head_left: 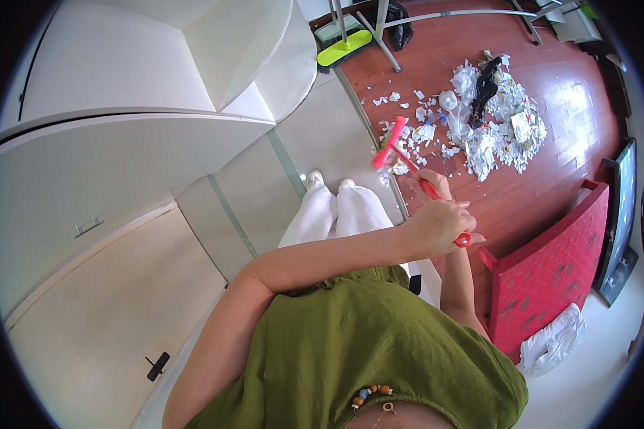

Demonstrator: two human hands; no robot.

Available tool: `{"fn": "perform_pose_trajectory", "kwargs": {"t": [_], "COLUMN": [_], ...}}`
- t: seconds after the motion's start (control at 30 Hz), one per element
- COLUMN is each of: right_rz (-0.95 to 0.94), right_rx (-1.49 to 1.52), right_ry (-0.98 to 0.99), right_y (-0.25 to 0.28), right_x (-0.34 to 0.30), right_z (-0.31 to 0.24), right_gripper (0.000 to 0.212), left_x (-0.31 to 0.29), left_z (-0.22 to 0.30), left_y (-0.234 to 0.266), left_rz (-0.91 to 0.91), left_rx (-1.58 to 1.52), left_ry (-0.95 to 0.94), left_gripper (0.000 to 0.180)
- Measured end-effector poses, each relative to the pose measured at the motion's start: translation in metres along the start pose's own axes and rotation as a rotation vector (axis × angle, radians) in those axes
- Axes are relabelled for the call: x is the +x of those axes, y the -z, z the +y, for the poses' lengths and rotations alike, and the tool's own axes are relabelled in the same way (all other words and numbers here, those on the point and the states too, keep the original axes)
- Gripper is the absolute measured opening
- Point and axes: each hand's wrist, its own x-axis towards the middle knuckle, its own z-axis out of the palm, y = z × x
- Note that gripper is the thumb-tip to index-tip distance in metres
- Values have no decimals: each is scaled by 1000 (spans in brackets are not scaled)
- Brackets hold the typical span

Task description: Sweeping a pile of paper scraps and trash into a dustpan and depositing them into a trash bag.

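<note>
A red long-handled broom [391, 145] slants away from me, its head low over the floor among white scraps. My left hand [436, 227] is closed around the handle near its rounded top end. Farther down, my right hand [434, 186] grips the same handle, partly hidden behind my left hand. To the right of the broom head lies a heap of torn white paper and plastic [504, 125], with a black strip of plastic [486, 86] on top. Loose scraps [423, 132] are scattered between the head and the heap.
Pale cabinets [114, 171] line the left side. At the top, a green-headed broom [345, 48] stands near metal rack legs [385, 43] and a black bag [401, 32]. A red panel-like piece of furniture [551, 264] and a dark framed panel [617, 222] stand at right.
</note>
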Motion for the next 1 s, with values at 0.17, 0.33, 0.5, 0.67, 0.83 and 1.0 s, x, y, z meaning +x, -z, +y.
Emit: {"fn": "perform_pose_trajectory", "kwargs": {"t": [0.17, 0.33, 0.5, 0.67, 0.83, 1.0], "right_rz": [122, 66, 11, 322, 653, 895], "right_rx": [-66, -49, -32, 80, 166, 134], "right_ry": [10, -109, -93, -151, -401, -734], "right_y": [41, 59, 43, -2, -71, -124], "right_x": [-16, -25, -24, -31, -42, -51], "right_z": [-56, -95, -106, -124, -127, -148], "right_gripper": [17, 21, 25, 27, 23, 27], "left_x": [-2, 5, 15, 30, 43, 40], "left_z": [37, 53, 37, 7, -21, -51], "left_y": [20, 36, 64, 93, 120, 111], "left_rz": [-11, -214, -395, -526, -903, -1181], "left_rx": [-90, -191, -301, -503, -596, -554], "left_ry": [-193, -474, -595, -516, -354, -198], "left_gripper": [32, 29, 37, 38, 30, 22]}}
